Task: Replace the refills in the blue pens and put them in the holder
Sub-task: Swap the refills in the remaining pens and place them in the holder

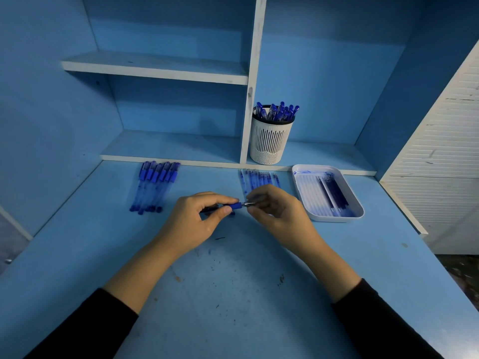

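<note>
Gripping the pen by its barrel, the left hand is curling its fingers round it just above the bench, while the right hand is pinching the metal tip end. The step in hand looks like working the tip section at the blue grip, whether unscrewing or seating it I cannot tell. Doing it well is calling for the left hand holding the barrel steady and level while the right is turning the tip squarely along the pen's axis, so the thread is not crossing and the thin refill inside is not bending. Spare refills are lying in a row just beyond the right hand, with more in the tray to the right. Other pens are lying to the left. The holder is standing on the shelf behind, already carrying pens.
</note>
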`<control>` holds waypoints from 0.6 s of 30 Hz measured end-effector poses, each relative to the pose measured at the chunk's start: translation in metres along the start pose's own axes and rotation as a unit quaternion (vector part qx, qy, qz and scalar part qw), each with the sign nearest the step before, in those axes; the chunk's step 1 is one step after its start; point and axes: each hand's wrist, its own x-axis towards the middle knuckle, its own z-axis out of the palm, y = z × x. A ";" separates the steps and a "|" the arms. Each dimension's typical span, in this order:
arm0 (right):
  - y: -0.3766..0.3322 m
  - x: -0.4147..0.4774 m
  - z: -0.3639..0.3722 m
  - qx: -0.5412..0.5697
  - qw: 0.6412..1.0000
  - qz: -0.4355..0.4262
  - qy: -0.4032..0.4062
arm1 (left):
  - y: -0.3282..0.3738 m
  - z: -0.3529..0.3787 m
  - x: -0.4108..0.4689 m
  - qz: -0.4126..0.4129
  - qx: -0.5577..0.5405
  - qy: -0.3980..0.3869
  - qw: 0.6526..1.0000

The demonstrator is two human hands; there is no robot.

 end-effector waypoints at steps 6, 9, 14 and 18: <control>-0.003 -0.001 0.000 -0.025 1.000 -0.010 0.003 | -0.002 0.000 0.000 0.002 0.007 0.002 1.000; -0.004 -0.001 0.000 -0.047 0.999 -0.023 0.005 | -0.003 0.000 0.000 0.013 0.008 -0.001 1.000; -0.004 -0.001 0.008 -0.094 0.994 -0.042 0.039 | -0.001 -0.001 0.000 0.019 0.007 0.002 1.000; -0.001 0.000 0.015 -0.084 0.994 -0.011 0.075 | -0.001 -0.008 0.002 -0.004 -0.007 0.026 1.000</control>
